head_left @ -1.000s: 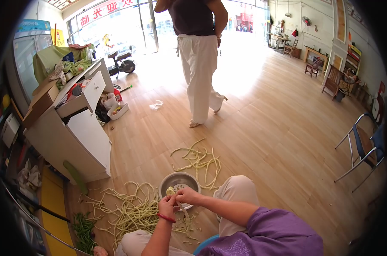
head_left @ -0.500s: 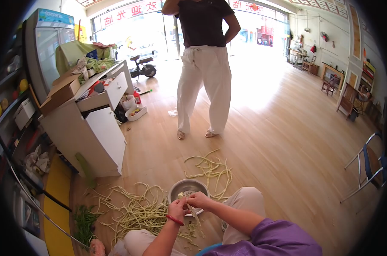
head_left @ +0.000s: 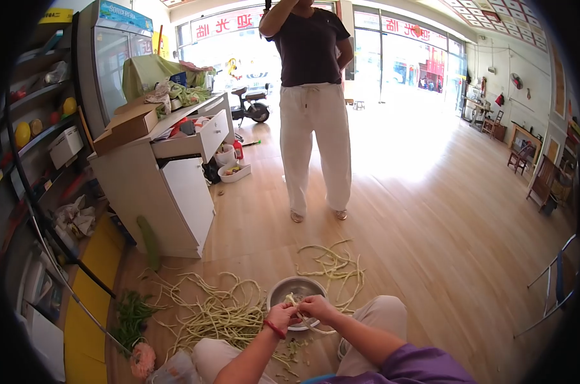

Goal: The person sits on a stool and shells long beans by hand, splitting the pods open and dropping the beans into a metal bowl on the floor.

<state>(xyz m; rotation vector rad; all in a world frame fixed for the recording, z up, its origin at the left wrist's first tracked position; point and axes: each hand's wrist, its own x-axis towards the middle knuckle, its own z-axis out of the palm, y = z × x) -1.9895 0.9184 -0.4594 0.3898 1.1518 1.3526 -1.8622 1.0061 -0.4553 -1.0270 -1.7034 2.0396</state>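
Note:
My left hand (head_left: 281,316), with a red bracelet at the wrist, is closed around pale green yardlong beans (head_left: 291,298) whose ends poke up past the fingers. Close against it, my right hand (head_left: 318,308) pinches a bean, and a length hangs below toward my knee. Both hands are over the near side of a metal bowl (head_left: 277,293), which partly hides behind them. Small pieces show inside the bowl, too small to make out. To the left, a large heap of yardlong beans (head_left: 219,323) lies on the floor. A smaller bunch (head_left: 333,261) lies beyond the bowl.
A person (head_left: 315,121) in white trousers stands ahead. At left are a white cabinet (head_left: 149,205) with its drawer out, a long green gourd (head_left: 148,243), leafy greens (head_left: 134,320) and shelves (head_left: 43,134). A folding chair (head_left: 559,281) stands at right. Bean scraps (head_left: 292,352) lie below the bowl.
The camera view has turned a little, so the room sits farther right and lower. Both hands stay together at the bowl, still on the beans. The hanging length now points more to the right.

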